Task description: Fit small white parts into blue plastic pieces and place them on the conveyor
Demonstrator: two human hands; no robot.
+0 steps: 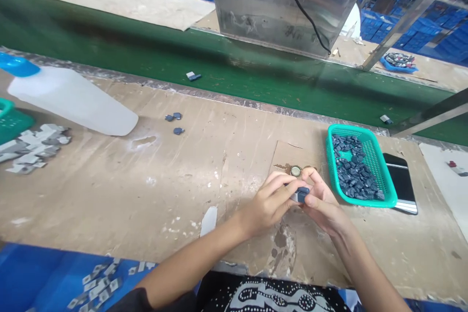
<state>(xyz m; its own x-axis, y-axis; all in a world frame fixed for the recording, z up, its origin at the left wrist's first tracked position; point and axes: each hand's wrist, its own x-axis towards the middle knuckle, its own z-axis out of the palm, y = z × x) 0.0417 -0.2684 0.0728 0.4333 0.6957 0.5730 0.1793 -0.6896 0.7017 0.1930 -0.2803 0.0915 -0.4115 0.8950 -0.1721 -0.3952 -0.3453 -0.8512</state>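
A small plastic part (300,196), dark blue with a light grey section, is held between my two hands above the bench. My left hand (272,200) grips it from the left with bent fingers, partly covering it. On the other side, the thumb and fingers of my right hand (322,205) pinch its dark blue end. Just beyond my fingertips lies a round thing like a bottle cap (295,171). To the right of my right hand stands a green plastic basket (392,190) holding many small dark blue pieces (360,178).
A black phone-like device (400,180) lies partly under the basket. At left, a white bottle (78,100) with a blue cap lies near grey parts (34,148). Several dark pieces (178,130) dot the bench (146,204). Beyond runs a green belt (146,51); below sits a blue bin (40,273).
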